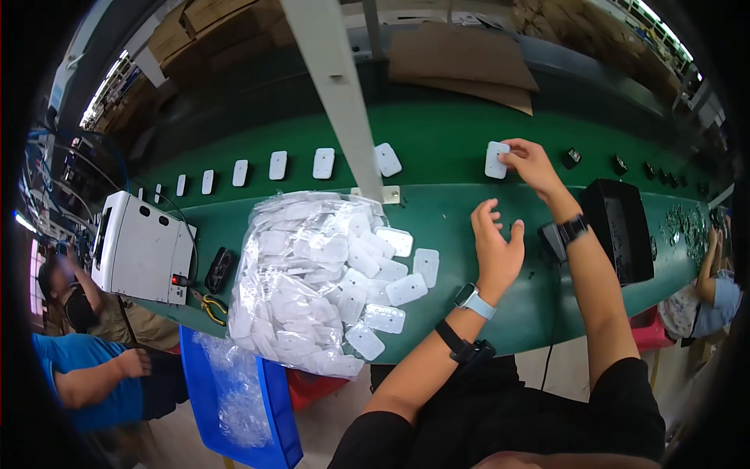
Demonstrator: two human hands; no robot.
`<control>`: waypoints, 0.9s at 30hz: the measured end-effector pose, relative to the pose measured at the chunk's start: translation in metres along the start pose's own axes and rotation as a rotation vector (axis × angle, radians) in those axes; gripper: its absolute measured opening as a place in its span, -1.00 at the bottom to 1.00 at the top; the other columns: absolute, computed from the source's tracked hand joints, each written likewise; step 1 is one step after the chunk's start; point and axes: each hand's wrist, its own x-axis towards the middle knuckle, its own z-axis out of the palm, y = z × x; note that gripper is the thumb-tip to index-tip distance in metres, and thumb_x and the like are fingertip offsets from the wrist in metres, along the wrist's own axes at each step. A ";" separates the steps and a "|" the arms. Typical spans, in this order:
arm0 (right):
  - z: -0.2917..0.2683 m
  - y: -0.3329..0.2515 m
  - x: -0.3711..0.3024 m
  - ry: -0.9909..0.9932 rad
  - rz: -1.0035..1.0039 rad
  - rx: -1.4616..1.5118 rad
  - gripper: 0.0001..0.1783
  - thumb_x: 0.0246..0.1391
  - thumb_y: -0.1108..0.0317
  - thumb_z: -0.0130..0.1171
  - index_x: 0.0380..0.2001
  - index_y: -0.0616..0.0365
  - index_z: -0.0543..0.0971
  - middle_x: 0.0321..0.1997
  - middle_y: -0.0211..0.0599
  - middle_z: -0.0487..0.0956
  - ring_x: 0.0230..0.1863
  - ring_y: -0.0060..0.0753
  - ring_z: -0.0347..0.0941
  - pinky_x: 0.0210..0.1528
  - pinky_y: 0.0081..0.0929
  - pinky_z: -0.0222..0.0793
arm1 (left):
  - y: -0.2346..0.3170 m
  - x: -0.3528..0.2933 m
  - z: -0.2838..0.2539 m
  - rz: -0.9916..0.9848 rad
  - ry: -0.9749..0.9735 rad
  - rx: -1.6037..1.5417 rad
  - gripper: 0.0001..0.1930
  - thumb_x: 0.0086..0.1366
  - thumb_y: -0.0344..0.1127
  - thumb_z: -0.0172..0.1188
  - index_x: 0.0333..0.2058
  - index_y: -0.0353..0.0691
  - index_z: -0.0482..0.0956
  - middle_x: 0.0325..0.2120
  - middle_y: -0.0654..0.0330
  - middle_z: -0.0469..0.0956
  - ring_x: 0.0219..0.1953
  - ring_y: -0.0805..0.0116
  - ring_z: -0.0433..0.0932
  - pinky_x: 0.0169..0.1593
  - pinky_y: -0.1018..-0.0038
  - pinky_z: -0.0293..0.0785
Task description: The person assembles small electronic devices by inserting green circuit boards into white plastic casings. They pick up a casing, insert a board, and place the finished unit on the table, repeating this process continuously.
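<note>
Above the green belt [445, 160], my right hand [534, 168] pinches a white plastic cover [494, 161] with rounded corners, thumb across its face. My left hand [498, 254] is nearer to me over the green bench [445, 227], fingers apart and nothing in it. To its left lies a clear plastic bag [285, 281] stuffed with similar white covers. Several loose covers [406, 290] have spilled from its open side. A row of white pieces [323, 163] stretches along the belt to the left. Small black parts [572, 157] sit spaced out on the belt at right.
A black tray [625, 234] stands right of my forearm. A white post [336, 86] rises between belt and bench. At left are a white machine [144, 250], pliers [212, 307] and a blue bin [234, 399]. Other people work at both ends. Cardboard [461, 62] lies beyond the belt.
</note>
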 end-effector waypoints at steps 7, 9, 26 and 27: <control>0.018 0.036 0.086 -0.107 -0.046 -0.266 -0.59 0.11 0.35 0.34 -0.02 0.38 0.58 -0.28 -0.25 0.67 -0.31 -0.49 0.58 -0.19 -0.51 0.51 | -0.001 0.004 -0.007 -0.076 0.007 -0.084 -0.65 0.16 -0.53 0.28 -0.06 -0.24 0.47 -0.11 0.11 0.45 -0.15 0.25 0.48 -0.14 0.41 0.47; 0.015 0.037 0.089 -0.027 -0.222 -0.540 -0.69 0.05 0.37 0.38 -0.14 0.25 0.64 -0.22 -0.27 0.66 -0.31 -0.43 0.58 -0.20 -0.47 0.52 | -0.004 0.005 -0.007 -0.060 0.006 -0.100 -0.68 0.16 -0.54 0.26 -0.09 -0.25 0.47 -0.11 0.11 0.46 -0.13 0.23 0.49 -0.10 0.40 0.46; 0.017 -0.234 -0.129 0.165 -1.543 -0.331 -0.76 0.12 0.54 0.26 -0.12 0.17 0.56 -0.10 -0.36 0.49 -0.12 -0.56 0.43 -0.07 -0.53 0.38 | -0.018 0.003 -0.006 -0.057 -0.007 -0.101 -0.81 0.20 -0.57 0.18 -0.20 -0.25 0.49 -0.19 0.14 0.47 -0.22 0.30 0.48 -0.18 0.44 0.45; 0.022 -0.250 -0.155 0.068 -1.622 -0.376 -0.76 0.12 0.53 0.26 -0.12 0.17 0.56 -0.10 -0.35 0.49 -0.12 -0.56 0.43 -0.06 -0.53 0.38 | -0.019 0.005 -0.006 -0.040 -0.003 -0.100 -0.83 0.21 -0.57 0.18 -0.22 -0.25 0.49 -0.22 0.15 0.47 -0.26 0.31 0.48 -0.21 0.45 0.45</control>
